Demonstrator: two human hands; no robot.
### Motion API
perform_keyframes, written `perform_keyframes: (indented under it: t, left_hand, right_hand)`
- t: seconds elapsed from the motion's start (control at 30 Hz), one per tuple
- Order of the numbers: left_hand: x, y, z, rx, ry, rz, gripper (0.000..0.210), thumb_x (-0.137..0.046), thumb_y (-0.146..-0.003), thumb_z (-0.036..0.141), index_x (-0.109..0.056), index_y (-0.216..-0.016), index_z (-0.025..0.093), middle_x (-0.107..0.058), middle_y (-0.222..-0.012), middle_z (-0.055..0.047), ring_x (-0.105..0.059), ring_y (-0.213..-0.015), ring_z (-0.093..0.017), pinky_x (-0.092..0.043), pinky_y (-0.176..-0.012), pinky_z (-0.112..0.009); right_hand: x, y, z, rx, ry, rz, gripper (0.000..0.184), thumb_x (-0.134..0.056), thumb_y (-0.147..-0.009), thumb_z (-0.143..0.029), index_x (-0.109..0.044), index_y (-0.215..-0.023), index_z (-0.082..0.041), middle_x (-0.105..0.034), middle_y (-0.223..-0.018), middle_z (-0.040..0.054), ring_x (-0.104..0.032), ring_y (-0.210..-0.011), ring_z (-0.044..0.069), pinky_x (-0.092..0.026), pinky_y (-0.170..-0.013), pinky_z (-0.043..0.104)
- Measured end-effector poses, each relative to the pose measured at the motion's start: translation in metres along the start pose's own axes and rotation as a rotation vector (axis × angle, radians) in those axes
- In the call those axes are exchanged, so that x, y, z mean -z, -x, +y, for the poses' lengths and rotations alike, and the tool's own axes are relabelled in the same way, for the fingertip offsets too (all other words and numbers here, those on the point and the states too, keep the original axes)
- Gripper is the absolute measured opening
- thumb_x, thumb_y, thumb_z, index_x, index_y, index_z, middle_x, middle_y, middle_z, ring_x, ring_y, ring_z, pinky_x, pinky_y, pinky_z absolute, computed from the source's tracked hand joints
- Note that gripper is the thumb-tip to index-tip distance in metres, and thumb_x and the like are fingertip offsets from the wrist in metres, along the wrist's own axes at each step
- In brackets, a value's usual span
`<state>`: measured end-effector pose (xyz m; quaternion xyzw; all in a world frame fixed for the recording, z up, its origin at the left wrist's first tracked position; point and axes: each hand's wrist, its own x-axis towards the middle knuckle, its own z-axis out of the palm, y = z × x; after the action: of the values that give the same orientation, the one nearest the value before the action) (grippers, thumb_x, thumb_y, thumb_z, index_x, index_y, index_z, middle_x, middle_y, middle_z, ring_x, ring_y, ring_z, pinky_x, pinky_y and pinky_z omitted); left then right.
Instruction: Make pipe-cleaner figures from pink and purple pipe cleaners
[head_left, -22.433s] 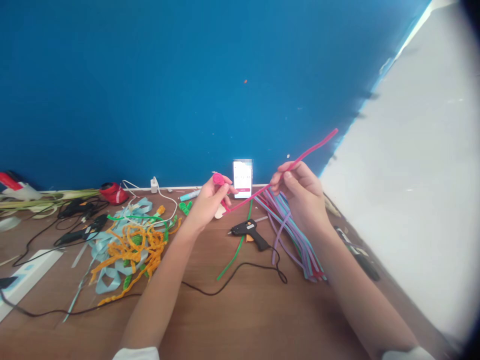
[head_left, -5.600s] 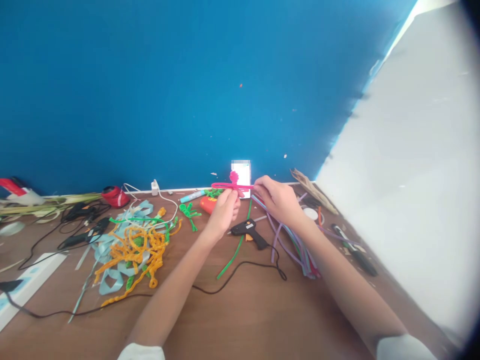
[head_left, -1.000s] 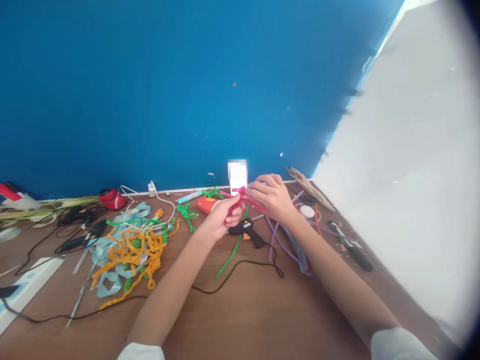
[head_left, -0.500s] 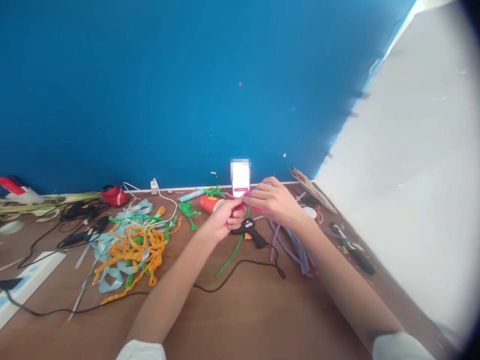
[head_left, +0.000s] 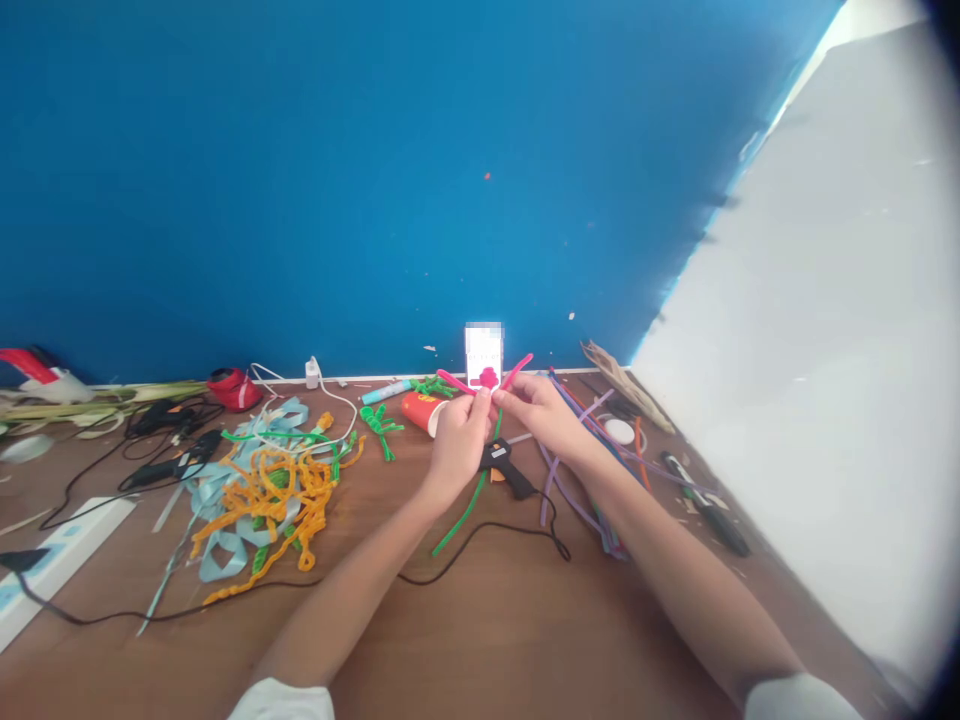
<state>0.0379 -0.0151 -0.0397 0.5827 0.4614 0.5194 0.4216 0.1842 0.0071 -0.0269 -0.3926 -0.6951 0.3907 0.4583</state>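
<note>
My left hand (head_left: 459, 440) and my right hand (head_left: 546, 415) meet at the middle of the table, both closed. Between their thumbs and fingers they pinch a pink pipe cleaner (head_left: 517, 371), whose two ends stick out left and right with a bunched pink knot in the middle. Behind it a lit phone (head_left: 484, 345) leans against the wall. A black glue gun (head_left: 510, 470) lies just below my hands, beside a long green pipe cleaner (head_left: 469, 510). Left of my left hand lies a red paper cup (head_left: 422, 410) on its side.
A tangle of orange pipe cleaners (head_left: 277, 500) and light blue ribbon (head_left: 225, 555) lies on the left, near a white power strip (head_left: 71, 560). Purple pipe cleaners (head_left: 577, 490) and a screwdriver-like tool (head_left: 712, 515) lie on the right. Black cable (head_left: 480, 525) crosses the table.
My hands have turned and drawn closer together, the right one lower and nearer. The pink pipe cleaner's ends, mostly covered before, now spread upward in view.
</note>
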Motion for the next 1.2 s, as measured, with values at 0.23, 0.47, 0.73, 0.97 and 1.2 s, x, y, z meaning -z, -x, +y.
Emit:
perform_keyframes:
  t: [0.23,0.47,0.73,0.97,1.2]
  left_hand:
    - [0.014,0.001,0.001,-0.284,-0.264,-0.049,0.023,-0.064,-0.084,0.023,-0.059,-0.061,0.019,-0.051,-0.066,-0.004,-0.045,-0.065,-0.016,-0.029,-0.064,-0.026]
    - [0.017,-0.007,0.004,-0.225,-0.150,0.037,0.034,-0.054,-0.094,0.036,-0.058,-0.065,0.019,-0.046,-0.057,0.000,-0.042,-0.056,-0.013,-0.030,-0.056,-0.025]
    - [0.020,-0.015,0.012,0.093,0.381,-0.065,0.041,-0.059,-0.089,0.051,-0.055,-0.069,0.016,-0.037,-0.048,0.007,-0.028,-0.040,-0.004,-0.018,-0.040,-0.020]
    - [0.013,-0.009,0.013,0.185,0.404,-0.129,0.043,-0.061,-0.087,0.052,-0.056,-0.068,0.014,-0.038,-0.046,0.007,-0.027,-0.037,-0.002,-0.016,-0.039,-0.018]
    - [0.007,-0.007,0.009,0.197,0.367,-0.101,0.044,-0.064,-0.083,0.054,-0.053,-0.064,0.015,-0.035,-0.044,0.007,-0.025,-0.037,-0.003,-0.015,-0.039,-0.020]
  right_hand:
    - [-0.001,0.007,-0.013,-0.413,-0.695,-0.142,0.033,-0.080,-0.065,-0.031,-0.050,-0.057,-0.019,-0.032,-0.050,-0.0090,-0.028,-0.049,0.008,-0.024,-0.052,0.026]
    - [-0.008,0.007,-0.013,-0.283,-0.490,-0.050,0.032,-0.070,-0.080,-0.048,-0.062,-0.071,-0.018,-0.042,-0.053,-0.0059,-0.037,-0.053,0.011,-0.032,-0.055,0.027]
    - [0.018,0.008,-0.016,0.441,0.690,0.503,0.026,-0.059,-0.092,-0.026,-0.062,-0.119,-0.023,-0.064,-0.110,0.0105,-0.059,-0.086,0.021,-0.043,-0.078,0.037]
    - [0.025,0.006,-0.009,0.831,1.153,0.261,0.021,-0.059,-0.094,-0.015,-0.066,-0.109,-0.028,-0.074,-0.097,0.0006,-0.059,-0.096,0.020,-0.033,-0.091,0.040]
    - [0.017,0.004,-0.008,0.797,1.108,0.028,0.021,-0.045,-0.100,-0.014,-0.065,-0.094,-0.019,-0.070,-0.079,0.0022,-0.057,-0.075,0.017,-0.034,-0.077,0.034]
